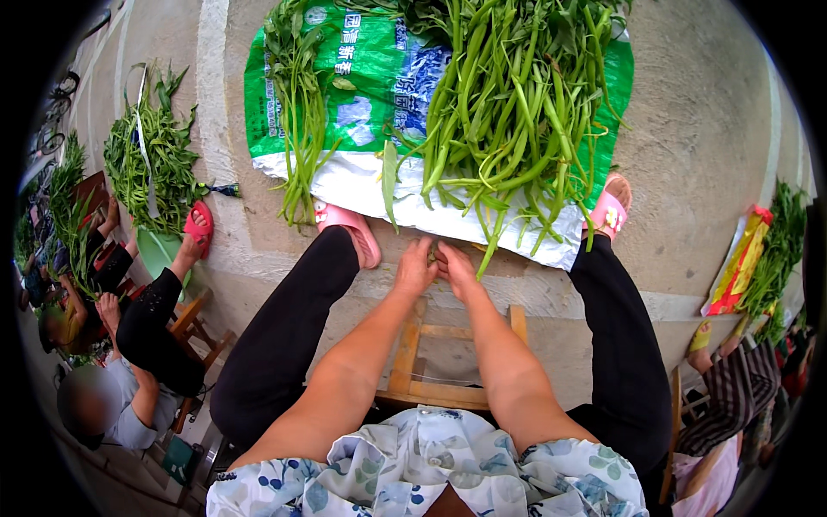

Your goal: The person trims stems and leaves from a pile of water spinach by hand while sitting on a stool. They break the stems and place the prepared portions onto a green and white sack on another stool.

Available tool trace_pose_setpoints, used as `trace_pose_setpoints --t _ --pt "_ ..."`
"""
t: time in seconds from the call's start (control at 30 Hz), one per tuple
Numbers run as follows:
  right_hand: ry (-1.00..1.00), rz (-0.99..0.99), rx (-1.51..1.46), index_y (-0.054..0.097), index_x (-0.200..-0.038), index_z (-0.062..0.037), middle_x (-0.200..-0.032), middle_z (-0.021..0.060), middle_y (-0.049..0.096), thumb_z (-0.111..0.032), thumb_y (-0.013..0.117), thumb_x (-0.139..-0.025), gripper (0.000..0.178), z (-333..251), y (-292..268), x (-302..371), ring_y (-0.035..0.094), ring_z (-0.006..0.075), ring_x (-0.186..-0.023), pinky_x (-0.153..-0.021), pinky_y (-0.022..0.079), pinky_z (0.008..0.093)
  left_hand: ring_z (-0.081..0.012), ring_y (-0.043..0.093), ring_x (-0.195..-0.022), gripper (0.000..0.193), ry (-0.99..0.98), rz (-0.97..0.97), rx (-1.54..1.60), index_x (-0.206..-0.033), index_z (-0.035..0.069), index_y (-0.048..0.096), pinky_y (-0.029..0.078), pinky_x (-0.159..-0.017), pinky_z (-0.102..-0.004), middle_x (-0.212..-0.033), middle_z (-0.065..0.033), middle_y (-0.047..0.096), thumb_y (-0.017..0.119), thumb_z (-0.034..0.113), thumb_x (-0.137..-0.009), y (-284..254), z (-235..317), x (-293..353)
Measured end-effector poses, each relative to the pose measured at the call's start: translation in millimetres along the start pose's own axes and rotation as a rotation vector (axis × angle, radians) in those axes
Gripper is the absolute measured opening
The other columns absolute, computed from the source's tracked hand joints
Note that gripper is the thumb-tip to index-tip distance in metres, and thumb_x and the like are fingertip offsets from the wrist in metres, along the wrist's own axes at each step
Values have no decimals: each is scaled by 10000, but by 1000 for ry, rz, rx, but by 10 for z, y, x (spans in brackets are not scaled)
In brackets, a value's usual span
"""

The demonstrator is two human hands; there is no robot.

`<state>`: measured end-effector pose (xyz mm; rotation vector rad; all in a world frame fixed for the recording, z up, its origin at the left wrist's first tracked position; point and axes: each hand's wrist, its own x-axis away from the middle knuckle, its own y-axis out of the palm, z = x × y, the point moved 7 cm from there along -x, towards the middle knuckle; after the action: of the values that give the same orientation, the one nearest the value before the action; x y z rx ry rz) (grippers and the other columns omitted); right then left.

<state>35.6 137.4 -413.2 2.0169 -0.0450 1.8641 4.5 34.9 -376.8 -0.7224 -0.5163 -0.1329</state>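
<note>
My left hand (415, 269) and my right hand (457, 268) meet between my knees, fingertips bent together and almost touching. Both look closed in a pinch; a small greenish bit seems to show between them, too small to name. Just beyond them lies a green and white woven plastic sack (362, 172), spread flat on the ground. A large heap of long leafy green stems (508, 112) covers its right part, some ends hanging over the near edge. On its left lies a thinner bunch of the same greens (299, 121). A single loose leaf (389, 183) rests between the two.
Pink slippers (362, 237) on my feet touch the sack's near edge. Beneath my arms stands a wooden stool (448, 392). To the left, a seated person (129, 388) sits by a tied bundle of greens (151, 164) and a green basin (158, 254). More people and greens (771, 250) are at right.
</note>
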Motion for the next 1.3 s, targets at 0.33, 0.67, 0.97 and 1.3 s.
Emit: trace_pose_setpoints --t 0.33,0.67,0.97,1.3 --pt "-406 -83 421 571 -1077 8 -965 59 610 -203 510 -846 318 -70 469 398 538 103 -896 -817 408 240 -49 473 -561 143 -370 -15 501 -765 43 600 407 -516 -213 -647 4 565 663 92 -646 -236 -328 233" --pt "-485 -101 387 533 -1113 16 -970 72 606 -222 575 -805 392 -771 698 635 557 124 -841 -743 442 244 -91 576 -650 488 -282 157 517 -1149 62 501 448 -552 -210 -886 -70 601 617 10 -678 -1398 272 -448" --pt "-204 -387 1524 572 -1096 -103 -985 107 615 -223 493 -759 366 663 -283 75 583 241 -897 -793 451 339 -187 568 -588 101 -336 373 103 -792 22 542 451 -555 -290 -648 -85 561 590 64 -713 -834 -21 344" --pt "-275 -201 1569 563 -1093 -147 -1010 132 594 -198 455 -759 355 212 175 18 554 302 -949 -815 444 386 -298 559 -778 273 -827 26 -163 -916 21 512 449 -705 -398 -854 -139 557 586 68 -658 -217 -1097 675"
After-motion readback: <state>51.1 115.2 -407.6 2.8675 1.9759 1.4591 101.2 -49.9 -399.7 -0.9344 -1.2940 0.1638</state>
